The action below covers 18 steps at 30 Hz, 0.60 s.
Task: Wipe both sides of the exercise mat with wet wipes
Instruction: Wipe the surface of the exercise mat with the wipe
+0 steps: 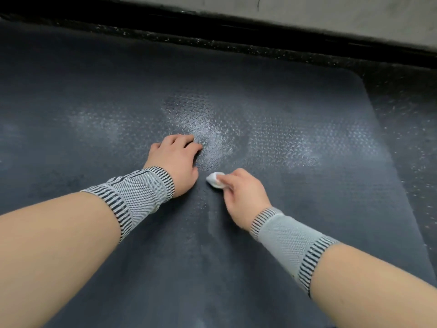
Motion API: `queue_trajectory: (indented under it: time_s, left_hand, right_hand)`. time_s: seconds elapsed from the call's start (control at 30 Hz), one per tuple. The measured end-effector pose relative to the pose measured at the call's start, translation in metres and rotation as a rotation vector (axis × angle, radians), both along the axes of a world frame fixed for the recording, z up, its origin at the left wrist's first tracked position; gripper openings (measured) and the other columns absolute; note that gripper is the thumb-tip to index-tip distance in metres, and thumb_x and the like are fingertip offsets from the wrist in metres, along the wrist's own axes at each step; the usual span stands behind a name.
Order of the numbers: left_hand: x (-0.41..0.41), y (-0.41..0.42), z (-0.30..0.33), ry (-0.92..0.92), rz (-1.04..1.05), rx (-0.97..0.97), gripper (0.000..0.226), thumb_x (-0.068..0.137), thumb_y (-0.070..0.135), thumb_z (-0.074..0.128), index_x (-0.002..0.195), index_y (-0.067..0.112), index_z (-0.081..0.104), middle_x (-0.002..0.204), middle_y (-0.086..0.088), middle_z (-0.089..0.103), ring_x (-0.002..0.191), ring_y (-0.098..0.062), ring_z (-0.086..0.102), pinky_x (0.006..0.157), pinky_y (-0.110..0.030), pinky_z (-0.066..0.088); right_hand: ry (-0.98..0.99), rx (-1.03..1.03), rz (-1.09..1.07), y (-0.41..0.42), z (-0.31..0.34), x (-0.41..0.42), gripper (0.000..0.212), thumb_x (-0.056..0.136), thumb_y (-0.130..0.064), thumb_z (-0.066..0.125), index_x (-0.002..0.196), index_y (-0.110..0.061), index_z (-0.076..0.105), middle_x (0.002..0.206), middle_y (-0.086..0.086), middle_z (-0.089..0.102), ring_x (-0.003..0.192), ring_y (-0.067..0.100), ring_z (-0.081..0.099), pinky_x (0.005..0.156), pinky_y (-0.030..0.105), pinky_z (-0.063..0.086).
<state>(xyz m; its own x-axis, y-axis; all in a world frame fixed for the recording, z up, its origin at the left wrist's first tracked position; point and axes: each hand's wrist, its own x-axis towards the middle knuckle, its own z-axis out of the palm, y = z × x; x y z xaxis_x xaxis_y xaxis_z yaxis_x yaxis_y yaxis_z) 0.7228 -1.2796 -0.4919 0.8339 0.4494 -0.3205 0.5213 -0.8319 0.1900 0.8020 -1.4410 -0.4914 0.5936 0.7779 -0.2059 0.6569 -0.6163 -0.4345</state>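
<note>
A dark grey textured exercise mat (295, 98) lies flat and fills most of the view, with shiny wet patches near its middle. My right hand (243, 192) pinches a small bunched white wet wipe (214, 179) and holds it down on the mat. Just to the left, my left hand (176, 159) rests on the mat with its fingers curled under, holding nothing that I can see. Both wrists wear grey striped bands.
Black speckled rubber floor (406, 119) borders the mat on the right and far side. A dark baseboard strip (260, 29) and a pale wall (331, 13) run along the back. The mat's rounded far right corner (354, 75) is in view.
</note>
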Motion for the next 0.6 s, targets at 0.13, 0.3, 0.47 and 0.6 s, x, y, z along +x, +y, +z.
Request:
queue_trajectory:
  time_s: [0.13,0.3,0.47,0.6]
  left_hand:
    - [-0.001,0.007,0.002,0.04,-0.046,-0.007,0.059,0.096,0.043,0.048,0.151,0.034,0.027,0.161,0.007,0.018,0.145,-0.022,0.017,0.114,-0.047,0.027]
    - [0.004,0.01,0.006,0.061,-0.016,-0.028,0.057,0.096,0.041,0.05,0.149,0.038,0.031,0.159,0.011,0.021,0.144,-0.02,0.019,0.113,-0.047,0.031]
    - [0.006,0.013,0.008,0.056,-0.001,-0.049,0.055,0.095,0.036,0.051,0.147,0.042,0.034,0.156,0.014,0.025,0.142,-0.018,0.02,0.111,-0.047,0.032]
    - [0.007,0.015,0.007,0.064,-0.002,-0.054,0.055,0.094,0.035,0.053,0.146,0.044,0.036,0.155,0.014,0.027,0.141,-0.019,0.022,0.11,-0.048,0.034]
  right_hand:
    - [-0.133,-0.06,-0.479,0.015,0.0,0.081,0.034,0.094,-0.014,0.045,0.125,-0.015,0.058,0.12,0.012,0.052,0.104,0.03,0.054,0.087,0.029,0.038]
    - [-0.067,0.041,-0.239,0.03,-0.013,0.011,0.034,0.087,-0.012,0.053,0.117,-0.024,0.062,0.103,0.004,0.049,0.094,0.025,0.053,0.08,0.025,0.038]
    - [-0.059,0.051,-0.011,0.029,0.001,0.03,0.032,0.091,-0.016,0.049,0.116,-0.028,0.066,0.1,0.002,0.049,0.09,0.025,0.053,0.082,0.026,0.041]
    - [-0.194,0.0,-0.38,0.042,0.001,0.106,0.035,0.094,-0.013,0.047,0.126,-0.023,0.06,0.121,0.007,0.049,0.104,0.025,0.054,0.084,0.021,0.034]
